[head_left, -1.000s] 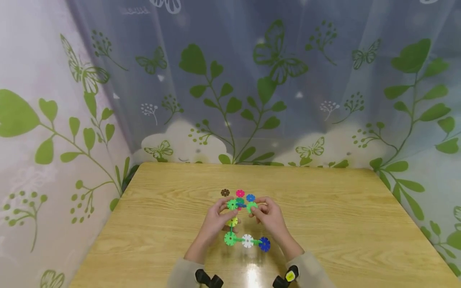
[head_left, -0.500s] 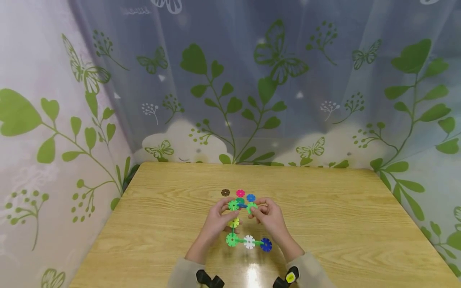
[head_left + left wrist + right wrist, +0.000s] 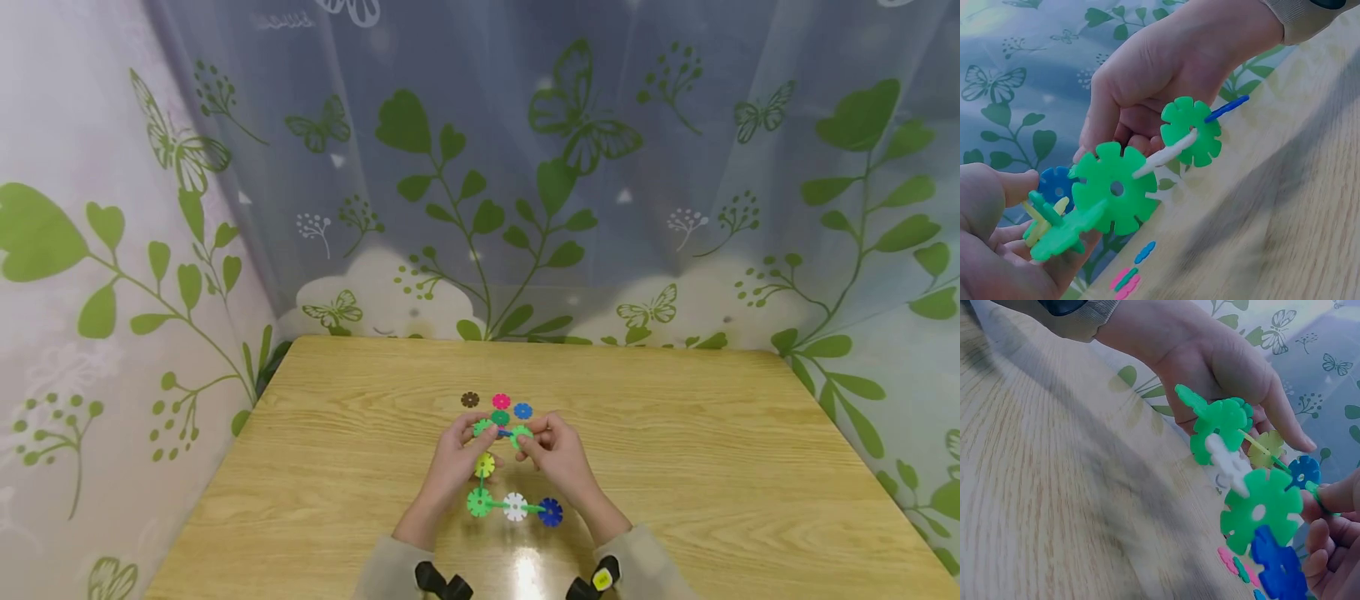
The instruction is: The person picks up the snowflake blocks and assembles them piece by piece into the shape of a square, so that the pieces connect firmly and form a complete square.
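Note:
Both hands hold a linked chain of notched snowflake discs above the table. My left hand point(image 3: 452, 454) grips its upper left part, the thumb over a green disc point(image 3: 483, 428). My right hand point(image 3: 558, 454) pinches another green disc point(image 3: 521, 437) between thumb and fingers. A blue disc point(image 3: 505, 432), seen nearly edge-on, sits between these two. Below the left hand come a yellow disc point(image 3: 484, 465) and a green corner disc point(image 3: 480, 502). A row with a white disc point(image 3: 515, 507) runs right to a dark blue disc point(image 3: 551, 512). Green discs seen edge-on join them.
Loose discs lie on the wooden table point(image 3: 712, 467) just beyond the hands: brown point(image 3: 469, 400), pink point(image 3: 501, 402), blue point(image 3: 522, 411) and dark green point(image 3: 500, 417). A leaf-and-butterfly curtain point(image 3: 480, 250) hangs behind the table's far edge.
The left thumb has shifted up and right over the upper left green disc, covering more of it. The right hand's green disc has moved slightly left and down. The lower row has shifted slightly.

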Motion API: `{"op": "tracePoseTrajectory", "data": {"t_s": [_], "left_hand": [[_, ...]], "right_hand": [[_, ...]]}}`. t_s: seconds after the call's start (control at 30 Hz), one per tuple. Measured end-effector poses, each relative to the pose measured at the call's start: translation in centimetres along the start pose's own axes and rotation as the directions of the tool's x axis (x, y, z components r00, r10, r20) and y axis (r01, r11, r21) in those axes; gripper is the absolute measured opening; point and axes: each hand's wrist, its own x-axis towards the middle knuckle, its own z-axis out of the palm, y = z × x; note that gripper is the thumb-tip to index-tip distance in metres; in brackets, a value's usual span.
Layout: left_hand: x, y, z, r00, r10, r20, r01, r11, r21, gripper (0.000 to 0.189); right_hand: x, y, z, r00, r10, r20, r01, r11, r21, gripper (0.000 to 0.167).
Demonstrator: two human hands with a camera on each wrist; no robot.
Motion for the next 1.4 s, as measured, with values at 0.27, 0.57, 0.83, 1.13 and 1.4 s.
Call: {"op": "tracePoseTrajectory", "data": {"t_s": [0.27,0.57,0.83,1.13,1.4], "left_hand": [[0.1,-0.3,0.9,0.997,0.025,-0.066,-0.023,0.999,0.034,0.042],[-0.2,-0.2,1.5,0.994,0.033,-0.107,-0.025,0.997,0.078,0.041],[0.0,-0.2,1.5,0.996,0.043,-0.074,-0.033,0.991,0.133,0.04],[0.2,-0.6,1.3,0.998,0.022,-0.057,-0.018,0.997,0.075,0.038],[-0.1,-0.1,1.1,0.999,0.026,-0.019,-0.024,0.995,0.094,0.041]], "right_hand": [[-0.3,0.2,0.5,0.998,-0.032,-0.052,0.03,0.999,-0.03,0.012],[-0.3,0.2,0.8,0.998,0.014,-0.055,-0.013,0.999,0.031,0.012],[0.0,0.1,1.0,0.997,0.045,-0.058,-0.044,0.999,0.019,0.011],[0.4,0.5,1.2,0.994,0.095,-0.057,-0.094,0.995,0.029,0.011],[0.5,0.7,1.0,0.994,0.107,-0.031,-0.106,0.993,0.048,0.015]]}}
